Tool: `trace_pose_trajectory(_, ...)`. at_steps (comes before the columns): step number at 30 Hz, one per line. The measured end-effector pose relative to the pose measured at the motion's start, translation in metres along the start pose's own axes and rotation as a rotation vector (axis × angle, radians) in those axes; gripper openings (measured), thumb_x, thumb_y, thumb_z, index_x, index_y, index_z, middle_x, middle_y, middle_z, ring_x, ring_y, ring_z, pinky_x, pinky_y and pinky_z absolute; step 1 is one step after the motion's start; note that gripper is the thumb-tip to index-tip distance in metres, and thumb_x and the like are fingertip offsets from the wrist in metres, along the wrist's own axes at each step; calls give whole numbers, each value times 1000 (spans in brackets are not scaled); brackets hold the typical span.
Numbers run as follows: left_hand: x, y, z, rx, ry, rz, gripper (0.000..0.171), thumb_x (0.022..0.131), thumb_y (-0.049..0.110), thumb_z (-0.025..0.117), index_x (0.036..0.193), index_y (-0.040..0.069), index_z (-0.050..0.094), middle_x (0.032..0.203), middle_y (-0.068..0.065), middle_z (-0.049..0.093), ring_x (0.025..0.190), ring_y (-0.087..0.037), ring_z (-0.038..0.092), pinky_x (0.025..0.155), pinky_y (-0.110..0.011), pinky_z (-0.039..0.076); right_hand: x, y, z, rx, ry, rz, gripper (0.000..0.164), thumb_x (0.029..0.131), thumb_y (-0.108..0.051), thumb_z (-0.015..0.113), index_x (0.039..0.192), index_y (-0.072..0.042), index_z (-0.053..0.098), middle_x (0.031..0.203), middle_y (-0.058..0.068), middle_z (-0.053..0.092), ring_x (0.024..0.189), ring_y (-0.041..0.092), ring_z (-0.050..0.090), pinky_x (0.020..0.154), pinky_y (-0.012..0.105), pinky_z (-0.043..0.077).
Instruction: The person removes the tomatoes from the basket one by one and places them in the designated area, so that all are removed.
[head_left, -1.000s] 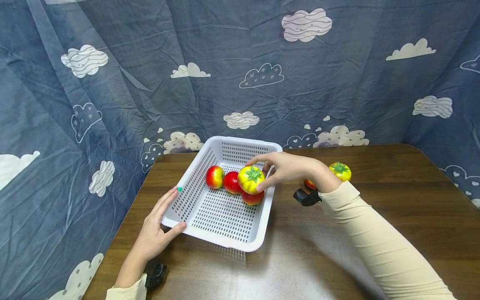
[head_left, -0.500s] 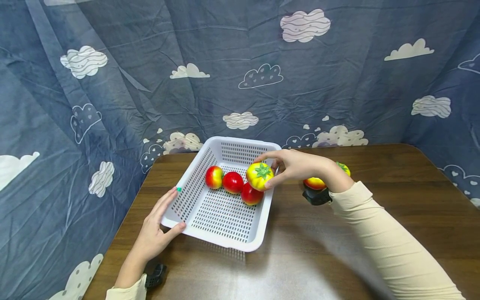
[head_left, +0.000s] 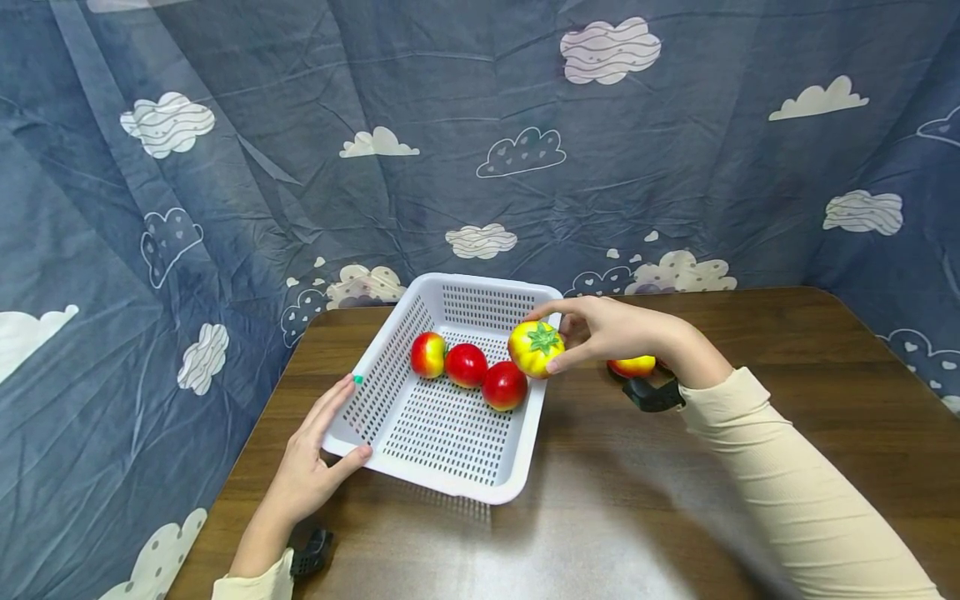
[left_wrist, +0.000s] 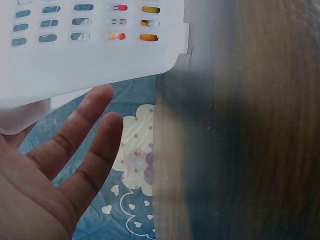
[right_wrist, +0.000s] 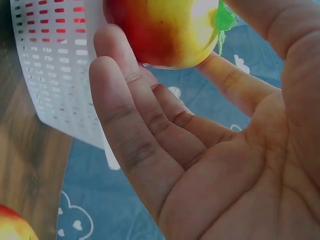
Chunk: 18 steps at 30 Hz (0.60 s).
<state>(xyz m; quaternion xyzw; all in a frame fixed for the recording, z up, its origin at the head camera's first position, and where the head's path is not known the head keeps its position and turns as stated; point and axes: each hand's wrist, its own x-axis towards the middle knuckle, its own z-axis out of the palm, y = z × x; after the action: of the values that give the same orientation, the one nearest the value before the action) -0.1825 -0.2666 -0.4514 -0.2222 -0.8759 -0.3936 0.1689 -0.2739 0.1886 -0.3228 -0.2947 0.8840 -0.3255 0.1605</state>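
Note:
In the head view my right hand (head_left: 618, 327) pinches a ribbed yellow-and-red toy tomato (head_left: 532, 350) with a star-shaped green top. The tomato is over the right side of a white plastic basket (head_left: 431, 479). Seen from the right wrist, the thumb and some fingers are at the tomato (right_wrist: 170, 32), and other fingers reach out beside it. My left hand (head_left: 303, 475) rests on the basket's near left corner, fingers along the left rim and thumb over the front rim. Inside lie a red-and-yellow fruit (head_left: 428, 355), a red fruit (head_left: 466, 365) and another red fruit (head_left: 504, 385).
A brown wooden table (head_left: 600, 517) carries the basket. Another red-and-yellow fruit (head_left: 632, 366) sits on it, partly hidden behind the right wrist. A blue cloth (head_left: 420, 208) printed with clouds hangs behind the table.
My right hand has moved to the right with the toy tomato, from above the rightmost red fruit to the basket's right rim, uncovering that fruit. My left hand and the basket have stayed put.

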Motion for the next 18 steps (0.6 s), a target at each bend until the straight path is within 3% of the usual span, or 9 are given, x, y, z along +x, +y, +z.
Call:
trace_pose_trajectory(5,1,0,0,-5,9,27,84,83,14,86,160,9,50,169,-7,47,149,10,37,113,-4,28,-9,5,-3,-14,24,26,69,89,-39,89,151,-29,59,115,6,70,103,20,68,97,40,53)
trace_pose_trajectory(9,1,0,0,-11,10,29,85,83,14,86,160,10,50,169,-7,47,149,10,38,112,-4,29,-14,10,-5,8,30,48,72,89,-39,88,153,-26,57,125,6,71,109,21,69,101,43,54)
trace_pose_trajectory(18,1,0,0,-26,8,25,85,83,13,86,161,11,50,169,-6,46,147,10,40,111,-4,31,-23,21,-8,27,37,85,74,91,-39,87,156,-21,55,130,9,70,113,23,68,103,44,54)
